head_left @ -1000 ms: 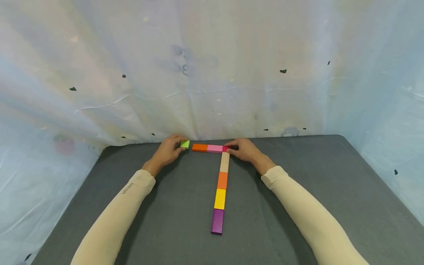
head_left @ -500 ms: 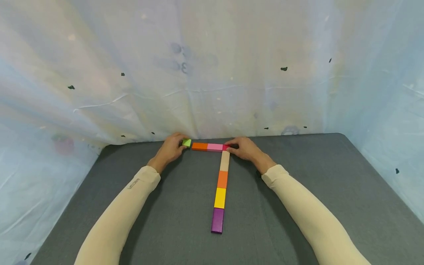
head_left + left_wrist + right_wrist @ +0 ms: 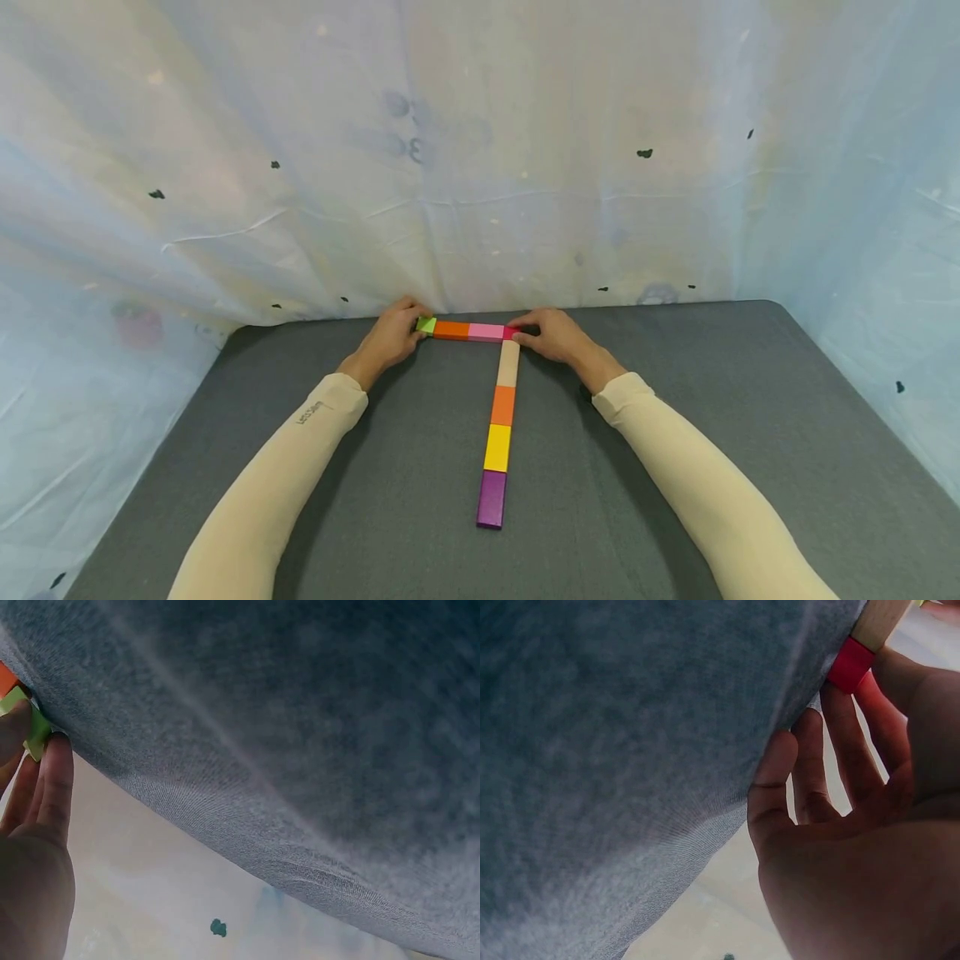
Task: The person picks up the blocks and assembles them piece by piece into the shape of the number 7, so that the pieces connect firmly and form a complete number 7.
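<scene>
In the head view my left hand [image 3: 390, 337] pinches a small green block [image 3: 427, 326] at the left end of a row. The left wrist view shows the thumb and fingers on either side of this green block [image 3: 37, 733], which meets a dark orange one [image 3: 452, 331]. A pink block [image 3: 486, 332] follows, then a red block [image 3: 511, 332] at the right end. My right hand [image 3: 559, 336] holds that red block between thumb and fingertips. Below it a column runs toward me: beige [image 3: 508, 364], orange [image 3: 503, 406], yellow [image 3: 497, 448] and purple [image 3: 491, 500] blocks.
The blocks lie on a dark grey cloth-covered table [image 3: 637, 500]. The row sits close to the table's far edge, where a pale patterned curtain [image 3: 480, 208] hangs. More of the curtain encloses the left and right sides.
My left hand has slid the green block to the right, closing the gap to the dark orange block. My right hand has stayed on the red block.
</scene>
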Motion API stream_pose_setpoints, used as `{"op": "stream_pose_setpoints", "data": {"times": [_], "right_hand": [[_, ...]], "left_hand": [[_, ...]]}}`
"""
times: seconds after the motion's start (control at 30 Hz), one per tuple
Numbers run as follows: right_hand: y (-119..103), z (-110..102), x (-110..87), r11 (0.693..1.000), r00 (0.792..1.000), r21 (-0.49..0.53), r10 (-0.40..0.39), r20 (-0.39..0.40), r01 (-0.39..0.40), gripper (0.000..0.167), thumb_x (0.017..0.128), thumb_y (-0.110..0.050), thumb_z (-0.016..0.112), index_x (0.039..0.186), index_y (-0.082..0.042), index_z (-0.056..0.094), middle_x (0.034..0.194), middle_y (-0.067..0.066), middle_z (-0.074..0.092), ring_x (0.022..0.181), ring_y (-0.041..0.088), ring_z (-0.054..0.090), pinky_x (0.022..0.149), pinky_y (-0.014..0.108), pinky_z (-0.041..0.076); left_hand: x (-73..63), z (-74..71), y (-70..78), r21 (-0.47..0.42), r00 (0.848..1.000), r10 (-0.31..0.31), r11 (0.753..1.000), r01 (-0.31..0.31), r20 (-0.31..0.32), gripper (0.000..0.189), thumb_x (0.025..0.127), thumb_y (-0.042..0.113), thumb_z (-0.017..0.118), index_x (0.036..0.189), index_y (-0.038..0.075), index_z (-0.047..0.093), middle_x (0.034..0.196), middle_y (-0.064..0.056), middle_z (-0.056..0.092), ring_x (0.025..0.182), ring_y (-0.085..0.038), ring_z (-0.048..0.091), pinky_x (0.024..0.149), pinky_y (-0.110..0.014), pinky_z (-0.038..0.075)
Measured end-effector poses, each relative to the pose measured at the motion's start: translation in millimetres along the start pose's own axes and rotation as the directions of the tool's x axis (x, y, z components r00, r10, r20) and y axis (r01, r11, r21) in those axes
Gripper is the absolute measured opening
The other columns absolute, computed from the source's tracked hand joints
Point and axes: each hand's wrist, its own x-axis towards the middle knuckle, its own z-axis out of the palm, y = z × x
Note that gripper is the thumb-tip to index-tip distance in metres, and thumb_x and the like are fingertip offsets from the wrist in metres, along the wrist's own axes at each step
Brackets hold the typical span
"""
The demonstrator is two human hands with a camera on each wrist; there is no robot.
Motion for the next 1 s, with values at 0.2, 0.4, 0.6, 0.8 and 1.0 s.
{"op": "stream_pose_setpoints", "data": {"times": [0.2, 0.4, 0.6, 0.8, 1.0], "right_hand": [[0.8, 0.4, -0.8, 1.000, 1.000, -0.006, 0.002, -0.002, -0.002, 0.038, 0.099, -0.031, 0.061, 0.135, -0.019, 0.064, 0.139, 0.009, 0.062, 0.130, 0.030, 0.054, 0.113, 0.050, 0.039], [0.3, 0.7, -1.4, 1.000, 1.000, -0.010, 0.000, -0.001, 0.000, 0.038, 0.099, -0.032, 0.062, 0.135, -0.019, 0.064, 0.138, 0.008, 0.063, 0.130, 0.030, 0.055, 0.113, 0.050, 0.040], [0.2, 0.9, -0.5, 1.000, 1.000, -0.005, 0.001, -0.004, -0.001, 0.038, 0.099, -0.032, 0.062, 0.134, -0.019, 0.065, 0.138, 0.008, 0.062, 0.131, 0.030, 0.054, 0.113, 0.050, 0.039], [1.3, 1.8, -0.2, 1.000, 1.000, -0.004, -0.004, -0.009, 0.004, 0.038, 0.099, -0.032, 0.062, 0.134, -0.019, 0.065, 0.139, 0.008, 0.062, 0.131, 0.030, 0.054, 0.113, 0.050, 0.039], [-0.2, 1.4, -0.8, 1.000, 1.000, -0.011, 0.005, -0.003, -0.005, 0.038, 0.099, -0.033, 0.062, 0.135, -0.019, 0.064, 0.139, 0.007, 0.062, 0.131, 0.029, 0.055, 0.113, 0.049, 0.039]], "left_hand": [[-1.3, 0.9, 0.8, -0.004, 1.000, -0.002, 1.000, 0.002, 0.001, 0.032, 0.092, 0.008, 0.071, 0.123, 0.002, 0.067, 0.125, -0.014, 0.059, 0.113, -0.030, 0.059, 0.098, -0.044, 0.050], [-3.1, 2.3, 0.7, 0.011, 1.000, 0.030, 0.999, -0.030, 0.000, 0.030, 0.091, 0.008, 0.072, 0.120, 0.001, 0.070, 0.122, -0.016, 0.061, 0.109, -0.030, 0.059, 0.095, -0.044, 0.051], [-1.8, 2.8, 1.0, -0.010, 1.000, 0.014, 1.000, -0.014, 0.008, 0.029, 0.092, 0.009, 0.071, 0.120, 0.004, 0.072, 0.122, -0.014, 0.061, 0.102, -0.028, 0.059, 0.091, -0.042, 0.052], [-2.7, 3.9, 0.2, -0.009, 1.000, 0.019, 1.000, -0.019, 0.001, 0.028, 0.091, 0.008, 0.071, 0.119, 0.004, 0.072, 0.120, -0.014, 0.062, 0.099, -0.028, 0.059, 0.089, -0.042, 0.052], [-3.6, 3.2, -0.6, -0.041, 1.000, -0.004, 0.999, 0.005, 0.017, 0.029, 0.092, 0.008, 0.071, 0.120, 0.002, 0.070, 0.121, -0.014, 0.062, 0.099, -0.027, 0.062, 0.088, -0.040, 0.054]]}}
